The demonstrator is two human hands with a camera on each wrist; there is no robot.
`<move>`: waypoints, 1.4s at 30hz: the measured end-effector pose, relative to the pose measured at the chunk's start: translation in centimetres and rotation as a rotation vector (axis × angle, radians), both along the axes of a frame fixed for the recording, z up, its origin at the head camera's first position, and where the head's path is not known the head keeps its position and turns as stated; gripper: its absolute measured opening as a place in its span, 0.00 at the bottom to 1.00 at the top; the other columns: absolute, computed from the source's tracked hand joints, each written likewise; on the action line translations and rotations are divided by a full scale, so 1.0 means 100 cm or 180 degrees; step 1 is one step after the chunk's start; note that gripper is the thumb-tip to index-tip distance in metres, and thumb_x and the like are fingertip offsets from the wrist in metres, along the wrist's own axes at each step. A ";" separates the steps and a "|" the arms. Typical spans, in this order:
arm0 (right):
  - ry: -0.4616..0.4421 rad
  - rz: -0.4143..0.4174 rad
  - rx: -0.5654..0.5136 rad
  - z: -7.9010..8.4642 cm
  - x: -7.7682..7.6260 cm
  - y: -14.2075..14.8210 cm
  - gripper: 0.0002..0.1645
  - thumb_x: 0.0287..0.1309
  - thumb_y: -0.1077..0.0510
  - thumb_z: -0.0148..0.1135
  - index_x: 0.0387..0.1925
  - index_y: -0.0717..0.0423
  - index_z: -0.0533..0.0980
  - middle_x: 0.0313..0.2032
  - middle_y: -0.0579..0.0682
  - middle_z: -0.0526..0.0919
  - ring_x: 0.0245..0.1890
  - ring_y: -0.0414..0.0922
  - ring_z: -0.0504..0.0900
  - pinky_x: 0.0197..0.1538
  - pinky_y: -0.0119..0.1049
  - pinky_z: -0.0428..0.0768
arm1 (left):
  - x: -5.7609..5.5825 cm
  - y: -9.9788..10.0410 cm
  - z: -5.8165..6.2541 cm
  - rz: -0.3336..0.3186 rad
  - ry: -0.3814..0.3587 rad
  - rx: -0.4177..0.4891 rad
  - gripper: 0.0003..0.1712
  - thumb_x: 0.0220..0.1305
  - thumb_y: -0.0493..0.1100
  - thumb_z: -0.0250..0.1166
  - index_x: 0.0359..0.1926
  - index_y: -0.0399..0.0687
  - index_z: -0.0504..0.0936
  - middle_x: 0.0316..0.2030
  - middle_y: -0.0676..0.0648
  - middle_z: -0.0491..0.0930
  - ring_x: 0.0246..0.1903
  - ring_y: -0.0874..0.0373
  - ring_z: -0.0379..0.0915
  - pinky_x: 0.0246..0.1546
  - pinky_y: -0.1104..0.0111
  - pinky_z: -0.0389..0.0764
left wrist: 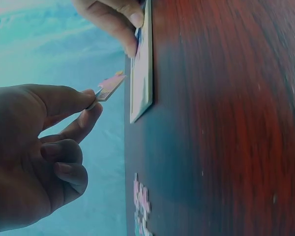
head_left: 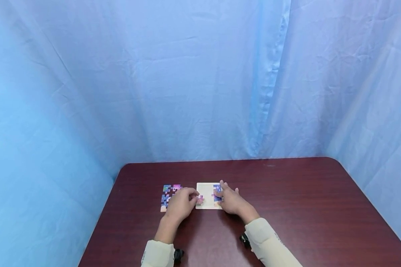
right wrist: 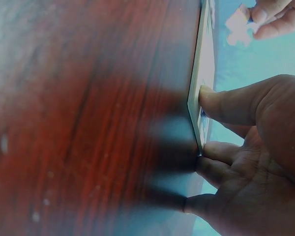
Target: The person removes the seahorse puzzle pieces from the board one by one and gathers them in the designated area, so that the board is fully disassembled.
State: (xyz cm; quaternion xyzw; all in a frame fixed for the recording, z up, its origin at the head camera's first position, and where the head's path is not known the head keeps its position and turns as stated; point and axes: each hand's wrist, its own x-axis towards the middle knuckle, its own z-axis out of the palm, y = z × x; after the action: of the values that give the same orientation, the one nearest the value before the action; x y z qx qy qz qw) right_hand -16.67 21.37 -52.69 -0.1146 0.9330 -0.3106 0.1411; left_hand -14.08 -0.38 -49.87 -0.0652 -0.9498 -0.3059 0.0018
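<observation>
Between its thumb and forefinger my left hand (head_left: 181,203) pinches a pink jigsaw piece (left wrist: 110,87), tilted and held above the left part of a pale puzzle tray (head_left: 205,207). Several joined pieces (head_left: 217,188), blue and purple with a sandy bottom, lie along the tray's right side. My right hand (head_left: 233,200) holds that side: in the right wrist view the thumb (right wrist: 211,101) is on the tray's top and other fingers are at its outer edge. Left of the tray, partly behind my left hand, lie loose jigsaw pieces (head_left: 166,198) in blue, pink and green.
The tray and pieces lie on a dark red-brown wooden table (head_left: 304,207) with rounded far corners. Light blue curtains (head_left: 200,81) hang behind it and on both sides. Dark wrist devices (head_left: 178,255) sit at the cuffs of both pale sleeves (head_left: 270,241).
</observation>
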 end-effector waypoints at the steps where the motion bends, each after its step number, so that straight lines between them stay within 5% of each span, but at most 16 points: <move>1: -0.0010 -0.0002 0.0000 0.000 0.000 0.000 0.28 0.69 0.64 0.64 0.69 0.59 0.76 0.83 0.66 0.51 0.84 0.64 0.52 0.79 0.74 0.44 | 0.000 -0.002 0.000 0.0009 0.0008 -0.0014 0.07 0.68 0.43 0.73 0.46 0.52 0.91 0.43 0.49 0.89 0.36 0.59 0.78 0.43 0.60 0.85; 10: -0.0021 -0.0006 0.0013 0.000 0.000 0.003 0.29 0.69 0.64 0.64 0.71 0.59 0.75 0.83 0.66 0.50 0.84 0.64 0.52 0.79 0.74 0.43 | 0.000 -0.025 -0.004 0.0027 0.0097 -0.0133 0.05 0.68 0.39 0.70 0.42 0.51 0.90 0.33 0.53 0.86 0.31 0.62 0.75 0.35 0.64 0.78; 24: -0.0044 -0.0007 -0.0031 -0.003 0.001 -0.001 0.29 0.69 0.64 0.64 0.70 0.60 0.75 0.83 0.66 0.50 0.84 0.63 0.51 0.79 0.74 0.44 | 0.005 -0.062 -0.007 0.0266 -0.0129 -0.0192 0.06 0.67 0.38 0.68 0.42 0.47 0.89 0.27 0.54 0.80 0.27 0.61 0.71 0.31 0.64 0.73; 42: 0.0022 0.0017 0.0013 -0.002 -0.001 0.000 0.28 0.68 0.65 0.64 0.69 0.60 0.76 0.83 0.66 0.51 0.84 0.64 0.52 0.79 0.75 0.44 | 0.008 -0.079 0.000 0.0362 -0.0374 -0.0173 0.02 0.67 0.37 0.70 0.39 0.47 0.89 0.25 0.53 0.78 0.25 0.59 0.70 0.29 0.65 0.70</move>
State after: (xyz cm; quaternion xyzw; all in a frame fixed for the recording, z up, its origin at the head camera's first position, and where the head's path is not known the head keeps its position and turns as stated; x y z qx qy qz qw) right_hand -16.73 21.38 -52.84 -0.1179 0.9338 -0.3079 0.1389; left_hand -13.23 -8.30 -49.83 0.0070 -0.9584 -0.2828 -0.0383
